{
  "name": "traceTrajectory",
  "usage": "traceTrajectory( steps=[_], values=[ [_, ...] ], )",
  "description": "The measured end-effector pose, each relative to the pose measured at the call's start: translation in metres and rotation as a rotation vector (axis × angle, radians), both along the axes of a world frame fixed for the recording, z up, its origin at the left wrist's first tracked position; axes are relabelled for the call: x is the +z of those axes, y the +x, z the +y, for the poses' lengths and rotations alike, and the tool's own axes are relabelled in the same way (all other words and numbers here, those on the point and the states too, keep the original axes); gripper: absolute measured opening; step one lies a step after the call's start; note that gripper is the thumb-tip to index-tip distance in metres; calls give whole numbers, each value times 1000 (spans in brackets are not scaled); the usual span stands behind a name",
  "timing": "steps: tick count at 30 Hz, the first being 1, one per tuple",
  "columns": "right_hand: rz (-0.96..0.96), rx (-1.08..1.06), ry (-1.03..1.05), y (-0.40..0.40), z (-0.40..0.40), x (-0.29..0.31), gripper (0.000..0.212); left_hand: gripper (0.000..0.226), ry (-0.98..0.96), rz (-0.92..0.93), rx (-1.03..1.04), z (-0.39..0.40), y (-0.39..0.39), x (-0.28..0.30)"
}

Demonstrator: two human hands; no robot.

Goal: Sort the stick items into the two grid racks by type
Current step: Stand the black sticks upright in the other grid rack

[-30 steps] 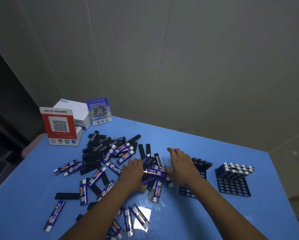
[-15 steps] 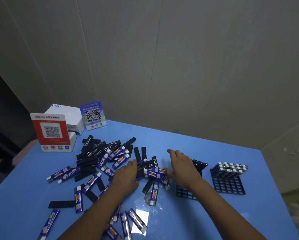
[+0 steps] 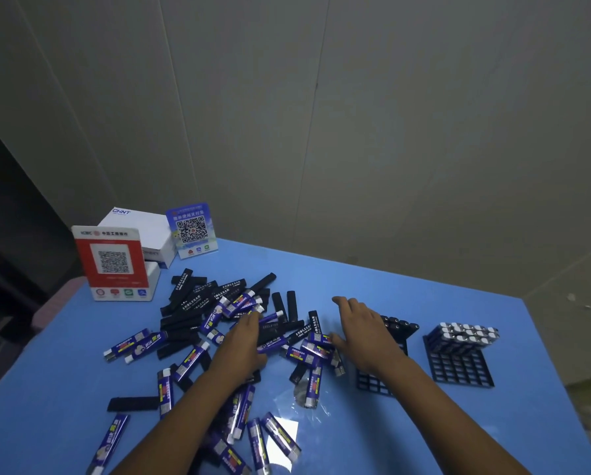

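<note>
Blue sticks (image 3: 308, 351) lie left of the near rack (image 3: 372, 382); left hand (image 3: 244, 341) and right hand (image 3: 364, 332), fingers spread flat, should pinch one type only.

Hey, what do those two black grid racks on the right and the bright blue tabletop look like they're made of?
Two black grid racks: probably moulded plastic, matte; thin even cell walls, no shine. Bright blue tabletop: smooth, semi-gloss, likely laminate or painted board; it mirrors a white light patch near the front edge.
</note>
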State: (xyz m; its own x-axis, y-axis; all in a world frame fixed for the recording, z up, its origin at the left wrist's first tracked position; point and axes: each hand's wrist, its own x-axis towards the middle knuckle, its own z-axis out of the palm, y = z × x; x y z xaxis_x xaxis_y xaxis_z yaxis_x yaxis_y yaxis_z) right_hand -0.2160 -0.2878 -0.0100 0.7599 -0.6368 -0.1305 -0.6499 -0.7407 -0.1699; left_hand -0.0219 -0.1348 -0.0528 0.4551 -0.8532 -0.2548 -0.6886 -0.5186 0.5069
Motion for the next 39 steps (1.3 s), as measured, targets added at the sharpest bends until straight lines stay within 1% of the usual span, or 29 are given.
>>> traceTrajectory(
  steps=[8, 12, 17, 19, 24, 28, 30, 36, 39],
  values=[
    [-26, 9, 8, 2, 3, 3, 62, 70, -48, 4, 82, 6, 3, 12],
    [-39, 7, 14, 0, 4, 7, 61, 64, -135, 37, 108, 8, 1, 16],
    [-66, -1, 19, -9, 1, 16, 59, 74, -250, 98, 57, 4, -11, 24],
    [-88, -9, 25, -16, -2, 20, 58, 81, -281, 104, 41, 0, -20, 29],
    [-152, -40, 67, -43, -14, 27, 56, 96, -260, 140, -7, -20, -49, 37],
    [-253, -96, 169, -73, -24, 35, 49, 101, -277, 132, -42, -37, -82, 39],
    [-310, -109, 233, -90, -30, 40, 44, 103, -281, 165, -68, -46, -103, 42],
    [-442, -117, 367, -147, -57, 46, 23, 102, -278, 167, -117, -74, -173, 48],
    [-523, -180, 497, -172, -68, 50, 13, 102, -292, 162, -135, -85, -204, 49]
  ],
)
